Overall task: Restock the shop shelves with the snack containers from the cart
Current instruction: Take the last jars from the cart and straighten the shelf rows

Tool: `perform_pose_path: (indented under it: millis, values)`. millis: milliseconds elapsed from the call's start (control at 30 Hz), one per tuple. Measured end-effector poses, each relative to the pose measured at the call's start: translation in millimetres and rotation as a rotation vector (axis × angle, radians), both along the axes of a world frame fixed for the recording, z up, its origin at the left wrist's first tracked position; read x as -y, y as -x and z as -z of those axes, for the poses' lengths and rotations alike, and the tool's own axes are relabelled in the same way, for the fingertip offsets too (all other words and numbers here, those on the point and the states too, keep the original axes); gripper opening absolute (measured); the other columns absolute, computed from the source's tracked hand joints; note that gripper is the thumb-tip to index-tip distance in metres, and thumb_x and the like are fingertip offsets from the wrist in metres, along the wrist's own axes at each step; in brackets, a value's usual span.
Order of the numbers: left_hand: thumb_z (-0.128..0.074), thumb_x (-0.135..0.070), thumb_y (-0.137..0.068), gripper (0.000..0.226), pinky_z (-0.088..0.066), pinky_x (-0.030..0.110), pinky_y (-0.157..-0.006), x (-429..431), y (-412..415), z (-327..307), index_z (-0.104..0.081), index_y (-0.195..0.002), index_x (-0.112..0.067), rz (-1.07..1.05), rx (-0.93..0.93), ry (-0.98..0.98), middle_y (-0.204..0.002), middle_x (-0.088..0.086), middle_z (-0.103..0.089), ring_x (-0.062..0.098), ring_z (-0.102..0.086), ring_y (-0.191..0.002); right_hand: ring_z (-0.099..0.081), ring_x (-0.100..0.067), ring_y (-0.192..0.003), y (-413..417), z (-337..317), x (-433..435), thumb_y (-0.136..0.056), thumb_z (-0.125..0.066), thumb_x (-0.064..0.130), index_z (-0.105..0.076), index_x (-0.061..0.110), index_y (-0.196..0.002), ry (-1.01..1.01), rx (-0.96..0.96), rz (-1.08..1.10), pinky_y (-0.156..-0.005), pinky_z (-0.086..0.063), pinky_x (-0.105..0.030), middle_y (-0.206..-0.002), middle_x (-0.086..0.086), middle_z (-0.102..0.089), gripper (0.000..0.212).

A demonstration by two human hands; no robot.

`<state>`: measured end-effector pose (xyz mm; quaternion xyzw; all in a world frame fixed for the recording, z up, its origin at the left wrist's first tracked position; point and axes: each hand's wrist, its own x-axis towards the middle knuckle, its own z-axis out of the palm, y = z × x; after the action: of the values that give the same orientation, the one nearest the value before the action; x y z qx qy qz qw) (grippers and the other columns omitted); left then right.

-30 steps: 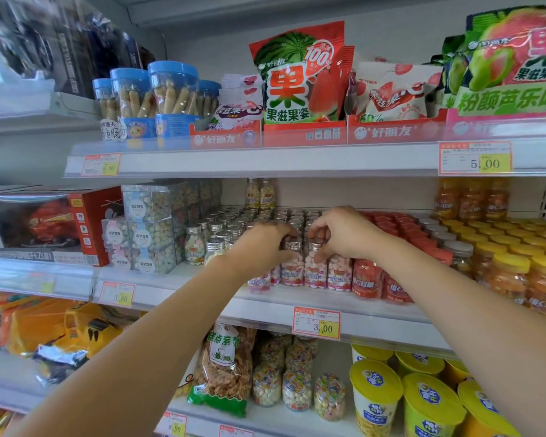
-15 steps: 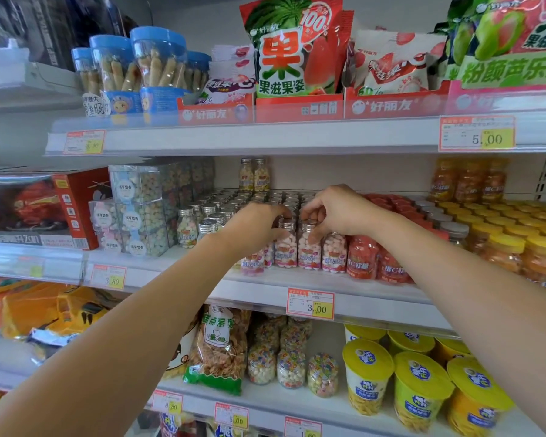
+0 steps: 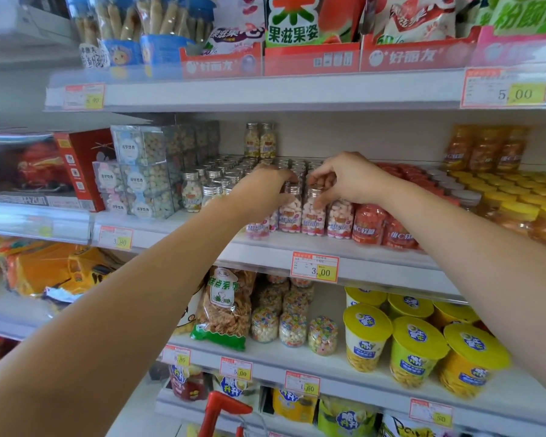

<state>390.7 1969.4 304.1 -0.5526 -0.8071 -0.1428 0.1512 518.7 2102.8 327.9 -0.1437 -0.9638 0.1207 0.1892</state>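
Small clear candy bottles with silver caps stand in rows on the middle shelf (image 3: 265, 250). My left hand (image 3: 262, 187) curls over the cap of one front-row candy bottle (image 3: 289, 209) and grips it. Beside it, my right hand (image 3: 344, 181) pinches the cap of the neighbouring candy bottle (image 3: 312, 216) with its fingertips. Both bottles stand upright at the shelf's front, filled with pink and white sweets. More of the same bottles (image 3: 218, 181) fill the rows behind and to the left.
Red-lidded jars (image 3: 368, 227) and yellow-lidded jars (image 3: 517, 216) stand to the right. Clear boxes (image 3: 139, 171) and a red toy box (image 3: 82, 165) sit at the left. Yellow cups (image 3: 416, 351) fill the shelf below. The red cart handle (image 3: 218, 411) shows at the bottom.
The view has tilted down, so the shelves sit higher in frame and the cart handle has appeared. Both hands stay on the same front-row bottles, barely shifted.
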Motion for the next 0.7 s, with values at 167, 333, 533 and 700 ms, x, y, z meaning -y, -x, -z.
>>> perform_pose_path:
  millis: [167, 333, 533, 700]
  values:
    - [-0.056, -0.036, -0.093, 0.06, -0.038, 0.042, -0.103, 6, -11, 2, -0.033, -0.143, -0.014, -0.066, -0.076, -0.037, -0.14, 0.014, -0.039, 0.031, -0.041, -0.127, -0.049, -0.02, -0.102, -7, 4, 7, -0.063, -0.085, 0.039, -0.063, 0.022, -0.115, -0.176, -0.019, 0.033, -0.076, -0.035, -0.026, -0.108, -0.001, -0.05, 0.059]
    - [-0.034, -0.064, -0.091, 0.08, -0.02, 0.048, -0.114, 14, -10, 9, -0.024, -0.147, -0.008, -0.263, -0.23, 0.025, -0.148, 0.015, -0.033, 0.032, -0.028, -0.137, -0.023, -0.029, -0.142, -8, 16, 33, -0.095, -0.05, 0.042, -0.026, 0.013, -0.149, -0.121, -0.034, 0.151, -0.117, -0.02, -0.04, -0.152, -0.014, -0.025, 0.066]
    - [-0.02, -0.06, -0.095, 0.077, -0.005, 0.045, -0.118, 32, -20, 27, -0.01, -0.15, -0.005, -0.37, -0.178, -0.061, -0.155, 0.014, -0.019, 0.029, -0.01, -0.145, 0.004, -0.034, -0.146, 2, 50, 47, -0.101, -0.029, 0.043, -0.001, 0.009, -0.152, -0.123, 0.007, 0.343, -0.118, -0.001, -0.046, -0.159, -0.017, 0.002, 0.068]
    - [-0.019, -0.053, -0.099, 0.07, 0.0, 0.04, -0.119, 43, -17, 42, -0.01, -0.15, -0.007, -0.365, -0.08, -0.098, -0.158, 0.01, -0.013, 0.028, -0.001, -0.146, -0.004, -0.031, -0.146, 2, 61, 52, -0.101, -0.029, 0.034, -0.006, 0.001, -0.151, -0.208, -0.048, 0.385, -0.118, -0.002, -0.043, -0.158, -0.019, -0.005, 0.064]
